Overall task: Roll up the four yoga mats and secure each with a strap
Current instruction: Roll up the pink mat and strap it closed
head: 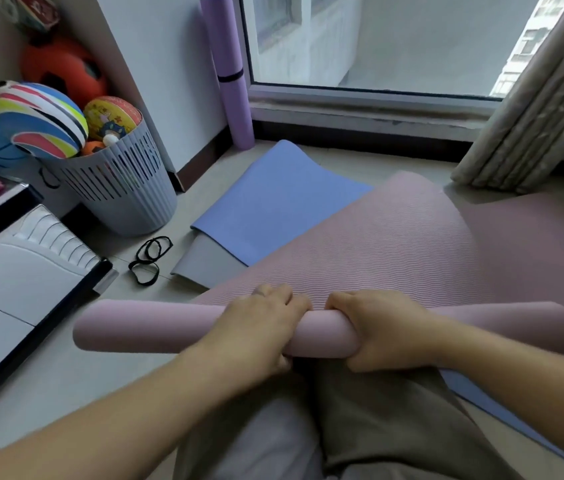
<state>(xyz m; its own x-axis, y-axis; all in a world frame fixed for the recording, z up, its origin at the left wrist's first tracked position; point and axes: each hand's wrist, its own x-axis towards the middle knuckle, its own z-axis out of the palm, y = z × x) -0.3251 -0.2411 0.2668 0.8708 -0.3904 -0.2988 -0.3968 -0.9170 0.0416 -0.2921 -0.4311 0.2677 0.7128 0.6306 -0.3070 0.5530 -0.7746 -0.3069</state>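
Mat [395, 244] half rolled on the floor [66, 375].
Left hand [260, 327] and right hand [377, 334] both grip its pink rolled part in the middle. Black straps [150, 258] lie near the basket [128, 188].

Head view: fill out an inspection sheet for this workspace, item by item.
Surface: pale floor, mats spread on it.
Job's things: pink mat partly rolled at the near end, the rest flat; blue mat flat over a grey mat; purple mat rolled, strapped, upright beside the window; loose black straps on the floor.
Clutter: slatted basket of balls; white cabinet.
Grips: left hand and right hand both hold the pink roll, side by side at its middle.
Cables: nothing seen.
Surroundings: curtain at right.
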